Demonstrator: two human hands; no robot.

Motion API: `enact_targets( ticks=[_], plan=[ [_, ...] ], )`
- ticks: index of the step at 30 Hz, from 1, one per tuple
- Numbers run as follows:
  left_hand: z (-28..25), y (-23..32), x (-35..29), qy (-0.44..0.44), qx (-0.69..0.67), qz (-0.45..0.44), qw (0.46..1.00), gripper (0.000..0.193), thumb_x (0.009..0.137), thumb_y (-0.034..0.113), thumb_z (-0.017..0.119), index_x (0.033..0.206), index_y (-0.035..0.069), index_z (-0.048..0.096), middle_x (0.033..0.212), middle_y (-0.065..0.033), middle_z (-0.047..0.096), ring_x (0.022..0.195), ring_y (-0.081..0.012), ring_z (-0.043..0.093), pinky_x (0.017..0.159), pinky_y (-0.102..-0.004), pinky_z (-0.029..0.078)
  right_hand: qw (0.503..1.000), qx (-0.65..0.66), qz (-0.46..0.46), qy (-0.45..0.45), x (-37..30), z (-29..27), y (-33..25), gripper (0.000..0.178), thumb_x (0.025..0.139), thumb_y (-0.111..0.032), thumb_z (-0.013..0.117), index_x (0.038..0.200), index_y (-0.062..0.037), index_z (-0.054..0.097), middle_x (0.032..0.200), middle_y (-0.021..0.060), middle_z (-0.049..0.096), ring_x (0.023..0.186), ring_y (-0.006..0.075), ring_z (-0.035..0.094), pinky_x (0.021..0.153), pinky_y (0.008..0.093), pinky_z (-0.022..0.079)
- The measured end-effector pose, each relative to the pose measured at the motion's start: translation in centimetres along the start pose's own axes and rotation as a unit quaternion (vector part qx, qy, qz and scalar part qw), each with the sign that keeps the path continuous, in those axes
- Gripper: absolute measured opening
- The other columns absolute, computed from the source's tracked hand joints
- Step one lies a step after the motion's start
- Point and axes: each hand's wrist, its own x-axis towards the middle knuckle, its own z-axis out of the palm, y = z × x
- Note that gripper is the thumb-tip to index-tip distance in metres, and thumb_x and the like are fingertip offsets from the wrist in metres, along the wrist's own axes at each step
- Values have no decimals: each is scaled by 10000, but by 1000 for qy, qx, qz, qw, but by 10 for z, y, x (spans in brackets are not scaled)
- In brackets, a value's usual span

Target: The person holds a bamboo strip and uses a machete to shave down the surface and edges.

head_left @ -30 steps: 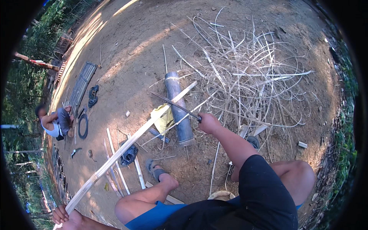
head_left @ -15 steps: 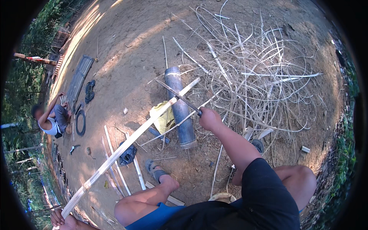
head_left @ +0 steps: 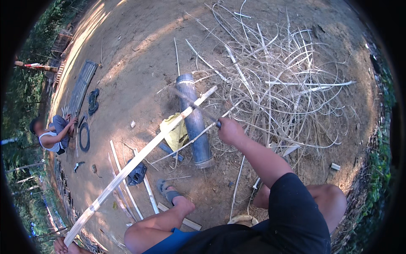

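Over there a pale bamboo strip (head_left: 139,159) is lying aslant across a dark cylinder (head_left: 200,148), the left hand (head_left: 65,247) curling its fingers round the near end, the right hand (head_left: 231,132) clenching a long knife (head_left: 205,112) — shaving is seemingly well along, judging by the heaped curls (head_left: 292,80), this strip probably awaiting more.

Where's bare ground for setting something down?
Best: the dirt between the gray panel and dark tube. Smaller: between the strip pile and your right knee, around a pale block. Crowded: the pile itself, around the black bag, and where your slat crosses the tube.
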Motion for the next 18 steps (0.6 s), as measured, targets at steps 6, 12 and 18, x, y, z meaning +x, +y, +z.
enact_targets(
  ticks=[6, 12, 18],
  plan=[
    [2, 3, 10, 10, 21, -11, 1000, 758, 873, 783, 130, 624, 99, 345, 540, -31, 308, 458, -145, 278, 457, -280, 261, 999, 10, 35, 8, 19, 0, 48, 234, 853, -151, 552, 1072, -105, 618, 1062, 150, 667, 1006, 347, 634, 863, 456, 501],
    [-3, 2, 20, -11, 14, -3, 1000, 768, 873, 781, 119, 618, 97, 355, 537, -32, 311, 453, -145, 283, 458, -280, 260, 1000, -7, -20, 5, 8, -4, 25, 251, 849, -139, 556, 1090, -97, 611, 1036, 179, 663, 990, 355, 633, 876, 451, 497],
    [-10, 7, 27, -30, 7, -16, 999, 774, 874, 780, 119, 617, 92, 363, 540, -33, 314, 453, -147, 287, 456, -277, 260, 994, 44, 101, 7, 48, 3, 69, 270, 842, -149, 554, 1098, -86, 613, 1040, 186, 661, 1027, 345, 621, 907, 446, 486]
  ],
)
